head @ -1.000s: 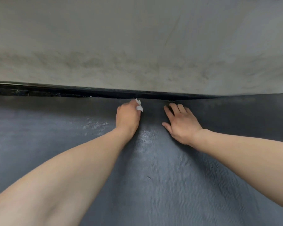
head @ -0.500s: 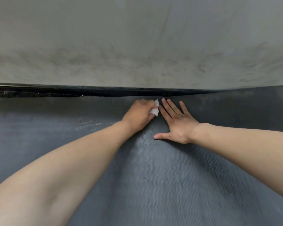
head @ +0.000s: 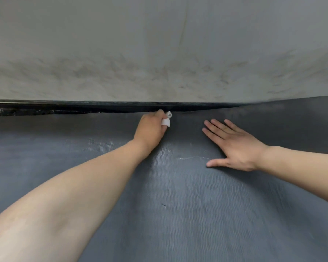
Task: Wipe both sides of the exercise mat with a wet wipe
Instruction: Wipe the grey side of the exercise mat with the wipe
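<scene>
Head view. The exercise mat (head: 178, 205) lies flat on the floor and fills the lower half of the frame; its far edge meets a black skirting strip (head: 64, 108) at the foot of a scuffed grey wall (head: 159, 53). The left hand (head: 150, 129) rests at that far edge, its fingers curled around a bunched white wet wipe (head: 167, 121), part of which protrudes on the thumb side. The right hand (head: 235, 146) lies well apart to the right, fingers straight and spread, palm flat on the mat, holding nothing.

Step in hand, as judged: wiping the upper face along the far edge.

Procedure for good results:
1. Keep the right palm pressed down so the mat does not creep or ripple.
2. Unfold more of the wipe beneath the fingers; a tight ball likely covers only a narrow strip.
3. Work in overlapping passes along the ribbed texture.
4. The underside is not visible; judge it as not yet confirmed wiped.
</scene>
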Motion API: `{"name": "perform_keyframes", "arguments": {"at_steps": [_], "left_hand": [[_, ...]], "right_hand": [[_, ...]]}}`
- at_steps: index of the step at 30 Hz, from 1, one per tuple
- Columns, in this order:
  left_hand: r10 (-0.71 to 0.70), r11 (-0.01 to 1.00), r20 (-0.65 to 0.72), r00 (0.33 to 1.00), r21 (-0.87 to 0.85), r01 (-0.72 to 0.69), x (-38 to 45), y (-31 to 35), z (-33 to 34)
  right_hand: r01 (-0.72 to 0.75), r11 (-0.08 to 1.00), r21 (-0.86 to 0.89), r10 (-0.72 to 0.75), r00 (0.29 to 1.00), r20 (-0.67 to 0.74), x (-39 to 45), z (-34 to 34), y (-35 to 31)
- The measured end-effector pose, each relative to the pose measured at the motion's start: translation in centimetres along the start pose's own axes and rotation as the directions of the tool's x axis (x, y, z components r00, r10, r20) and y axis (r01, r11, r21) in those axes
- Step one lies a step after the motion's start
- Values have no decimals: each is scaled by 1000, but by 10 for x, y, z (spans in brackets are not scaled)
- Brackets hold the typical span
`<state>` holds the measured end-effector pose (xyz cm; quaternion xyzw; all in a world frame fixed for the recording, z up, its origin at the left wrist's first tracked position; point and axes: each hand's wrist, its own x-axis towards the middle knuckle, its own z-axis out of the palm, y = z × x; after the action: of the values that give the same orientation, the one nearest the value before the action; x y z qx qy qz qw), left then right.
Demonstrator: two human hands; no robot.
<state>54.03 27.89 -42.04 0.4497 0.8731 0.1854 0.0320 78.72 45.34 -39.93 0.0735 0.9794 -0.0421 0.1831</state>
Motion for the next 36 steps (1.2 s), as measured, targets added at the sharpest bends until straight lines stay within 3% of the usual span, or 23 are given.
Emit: {"name": "perform_keyframes", "arguments": {"at_steps": [1,3,6,7,10,11,12,13,14,15,16,17,19,20,21,23,25,26,28,30,32,34,36], "left_hand": [[28,999,2,1000,-45,-28,-8,8,2],[244,967,109,964,-107,-232,-30,23,8],[486,873,283,827,-114,-474,-46,17,1],[455,888,279,846,-74,-454,-39,11,-2],[122,992,92,988,18,-124,-27,-7,-10],[135,991,73,988,-16,-134,-36,-5,-8],[249,967,118,961,-80,-241,-52,3,-6],[426,903,213,879,-157,-399,-74,13,-4],[606,795,308,733,-231,-560,-95,21,-4],[703,706,374,604,-270,-655,-105,20,-6],[727,673,404,555,-259,-692,-104,15,-11],[680,718,402,613,-192,-669,-96,10,-13],[418,906,198,887,-22,-422,-77,-3,-17],[258,966,108,960,-15,-258,-78,-4,-16],[198,980,55,979,-45,-196,-88,0,-12],[348,933,160,924,-156,-325,-126,27,-4],[571,821,284,771,-219,-527,-156,37,-4],[599,800,315,736,-222,-557,-156,32,-8],[532,846,281,799,-138,-515,-139,21,-15],[294,955,158,943,-97,-282,-132,13,-18],[191,973,111,975,-150,-174,-155,24,-14],[398,907,197,896,-232,-352,-200,48,-5],[612,791,315,725,-243,-562,-225,56,-12]], "right_hand": [[-35,998,43,35,999,-9,3,0,-10],[-91,985,145,94,995,-14,10,-1,-32],[-107,973,206,102,994,35,19,0,-63],[-111,973,202,102,993,55,20,1,-71],[-143,970,196,123,986,112,21,4,-86],[-149,970,193,127,984,124,21,5,-87],[-153,969,192,130,983,129,22,7,-87],[-154,969,195,129,983,131,22,7,-87],[-156,967,200,130,982,136,22,8,-86],[-162,965,204,134,981,144,22,7,-86],[-169,965,202,139,979,152,20,4,-87],[-176,965,194,148,978,151,18,2,-90],[-170,970,175,149,981,126,7,-3,-100],[-160,972,170,142,984,111,-1,-4,-107],[-148,975,164,132,986,104,-12,-2,-115],[-117,983,143,96,984,148,-32,8,-132],[-86,991,99,65,977,203,-47,21,-144],[-82,993,82,64,976,208,-51,25,-146],[-90,991,94,70,978,198,-55,28,-145],[-92,990,105,71,978,195,-56,26,-144],[-98,990,102,75,976,206,-57,25,-145],[-105,990,94,82,972,221,-56,23,-148],[-115,989,94,90,968,236,-57,19,-151]]}}
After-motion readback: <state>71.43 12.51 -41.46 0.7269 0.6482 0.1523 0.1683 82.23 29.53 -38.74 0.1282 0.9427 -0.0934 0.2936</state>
